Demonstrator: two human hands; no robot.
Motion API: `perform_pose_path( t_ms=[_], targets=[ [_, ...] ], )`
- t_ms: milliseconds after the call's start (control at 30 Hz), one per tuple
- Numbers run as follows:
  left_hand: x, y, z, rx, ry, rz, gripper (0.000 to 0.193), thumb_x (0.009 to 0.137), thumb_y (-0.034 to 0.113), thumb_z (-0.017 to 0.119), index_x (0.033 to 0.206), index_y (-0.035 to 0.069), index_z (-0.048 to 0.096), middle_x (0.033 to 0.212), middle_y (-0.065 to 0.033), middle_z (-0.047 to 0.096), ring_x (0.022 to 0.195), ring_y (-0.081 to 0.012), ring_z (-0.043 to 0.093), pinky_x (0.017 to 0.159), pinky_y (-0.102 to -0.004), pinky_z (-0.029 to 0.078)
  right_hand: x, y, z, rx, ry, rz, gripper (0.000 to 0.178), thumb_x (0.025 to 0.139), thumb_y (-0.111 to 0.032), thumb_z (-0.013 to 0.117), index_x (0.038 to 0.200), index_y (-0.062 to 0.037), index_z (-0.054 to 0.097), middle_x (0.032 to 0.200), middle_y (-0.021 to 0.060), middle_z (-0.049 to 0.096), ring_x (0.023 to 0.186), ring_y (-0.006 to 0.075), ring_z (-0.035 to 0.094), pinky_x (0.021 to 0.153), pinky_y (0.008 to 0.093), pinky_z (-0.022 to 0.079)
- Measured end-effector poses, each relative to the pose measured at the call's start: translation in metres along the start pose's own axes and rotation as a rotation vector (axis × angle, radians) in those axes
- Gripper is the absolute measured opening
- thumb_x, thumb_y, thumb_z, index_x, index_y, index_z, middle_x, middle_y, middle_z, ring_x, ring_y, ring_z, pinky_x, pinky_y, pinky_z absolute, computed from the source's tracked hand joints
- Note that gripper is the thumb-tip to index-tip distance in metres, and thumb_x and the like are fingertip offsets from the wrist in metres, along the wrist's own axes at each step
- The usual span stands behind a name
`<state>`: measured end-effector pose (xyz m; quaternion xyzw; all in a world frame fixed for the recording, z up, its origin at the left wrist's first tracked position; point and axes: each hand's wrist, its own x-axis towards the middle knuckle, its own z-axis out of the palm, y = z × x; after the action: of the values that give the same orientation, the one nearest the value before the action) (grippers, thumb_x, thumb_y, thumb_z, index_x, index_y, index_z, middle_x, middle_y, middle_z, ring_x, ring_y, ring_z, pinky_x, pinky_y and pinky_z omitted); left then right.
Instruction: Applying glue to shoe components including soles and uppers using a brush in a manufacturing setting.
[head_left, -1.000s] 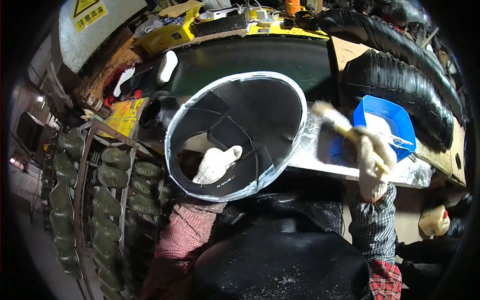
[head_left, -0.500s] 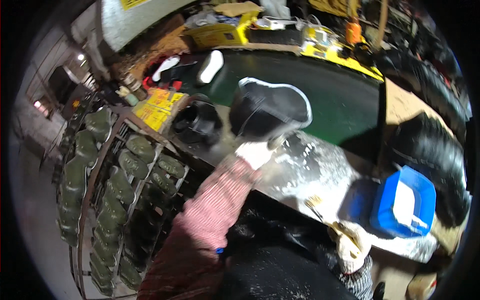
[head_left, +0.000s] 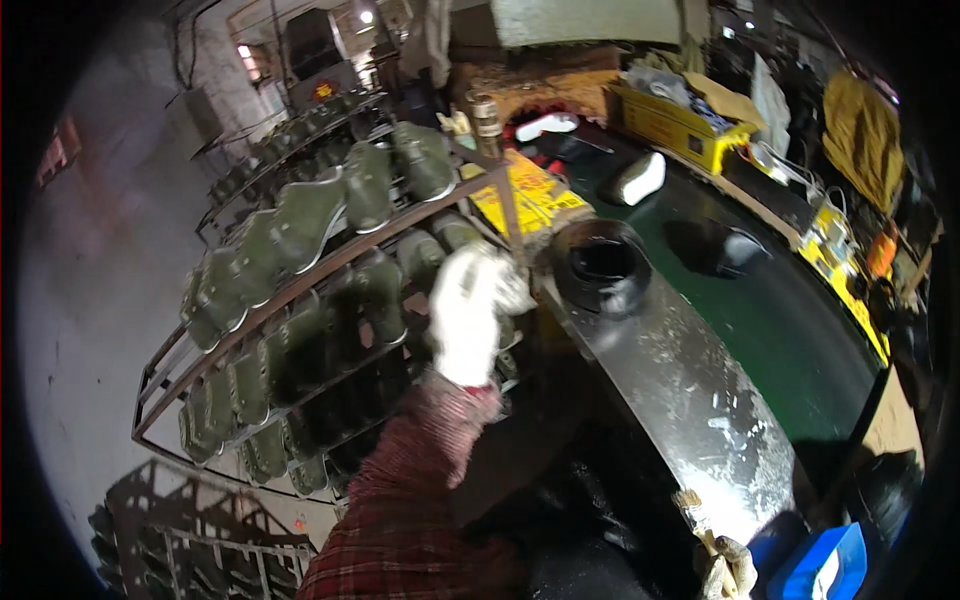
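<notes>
One brush (head_left: 697,517) in right hand (head_left: 731,572), printed yellow sheet (head_left: 532,194)

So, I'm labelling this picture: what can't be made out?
In the head view:
Left hand: finger pose, lost to motion blur and glare.
Right hand, holding the brush: partly cut off by the lower edge.
Blue tray: also cut off by the lower edge.
Round black object: inside, hidden by shadow.

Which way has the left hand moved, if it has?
Yes, the left hand moved left, from over the bench to in front of the rack.
</notes>
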<state>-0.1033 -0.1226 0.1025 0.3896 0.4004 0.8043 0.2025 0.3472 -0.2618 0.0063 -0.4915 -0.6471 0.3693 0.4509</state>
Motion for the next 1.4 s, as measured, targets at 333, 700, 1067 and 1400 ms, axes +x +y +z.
perform_pose_path(
  t_ms=[333,700,1067,1400],
  targets=[
    [0.136,0.079,-0.01,1.124,0.295,0.409,0.085,0.073,0.037,0.08,0.139,0.004,0.039,0.13,-0.0229,0.054,0.119,-0.0326,0.054,0.102,-0.0416,0.042,0.016,0.026,-0.025,0.623,-0.009,0.956,0.045,0.101,-0.044,0.033,0.108,-0.0133,0.065,0.081,0.003,0.063,0.058,0.0154,0.054,0.05,0.0272,0.042],
    [0.125,0.061,-0.049,-0.821,-0.206,-0.457,0.064,0.092,0.017,0.055,0.14,-0.011,0.024,0.139,-0.0328,0.035,0.127,-0.0478,0.04,0.106,-0.0546,0.041,-0.057,-0.053,-0.004,-0.088,0.331,0.097,0.023,0.087,-0.005,0.063,0.108,0.0044,0.061,0.093,0.0105,0.067,0.077,0.0146,0.063,0.07,0.0256,0.053],
    [-0.18,0.013,0.045,-0.837,-0.383,-1.591,0.082,0.085,0.052,0.06,0.139,-0.004,0.034,0.119,-0.0348,0.054,0.094,-0.0498,0.061,0.079,-0.059,0.056,-0.08,-0.085,-0.214,-0.366,1.026,0.146,0.021,0.09,-0.024,0.065,0.094,-0.0034,0.068,0.076,0.0022,0.062,0.067,0.0098,0.054,0.06,0.0246,0.044],
    [-0.225,-0.041,0.06,-0.618,-0.614,-2.048,0.08,0.064,0.06,0.077,0.125,0.014,0.054,0.077,-0.0038,0.059,0.065,-0.0217,0.054,0.061,-0.0346,0.045,-0.07,-0.086,-0.228,-0.487,0.781,0.37,0.034,0.085,-0.04,0.063,0.094,-0.0076,0.069,0.089,0.0139,0.069,0.083,0.0272,0.066,0.076,0.0367,0.05]
  ],
)
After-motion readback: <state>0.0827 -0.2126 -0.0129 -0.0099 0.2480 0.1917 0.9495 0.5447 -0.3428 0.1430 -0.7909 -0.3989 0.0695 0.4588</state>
